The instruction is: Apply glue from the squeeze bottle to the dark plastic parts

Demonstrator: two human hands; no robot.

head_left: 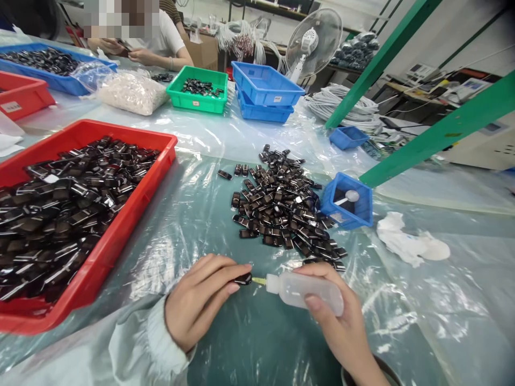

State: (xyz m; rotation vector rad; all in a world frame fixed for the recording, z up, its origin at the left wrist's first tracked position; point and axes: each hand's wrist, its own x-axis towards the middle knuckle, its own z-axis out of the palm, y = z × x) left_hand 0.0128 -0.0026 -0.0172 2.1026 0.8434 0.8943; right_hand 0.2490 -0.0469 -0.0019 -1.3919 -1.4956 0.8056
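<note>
Between the thumb and fingers of my left hand [205,297] is a small glossy black plastic part [243,279], its right end sticking out. My right hand [341,311] is wrapped round a translucent white squeeze bottle [308,291], tilted nearly flat. The bottle's thin yellowish nozzle tip [258,280] points left and meets, or almost meets, the end of the black part; exact contact is too small to tell. Just beyond both hands lies a loose pile of similar black parts [281,198] on the plastic-covered table [193,214].
A red tray [140,206] heaped with black parts stands at left. Right of the pile are a small blue bin [350,214] with a white spoon and a crumpled white tissue [402,238]. Green posts [442,128], a green tray [197,104], blue trays [267,88] and a seated person [161,43] are farther back.
</note>
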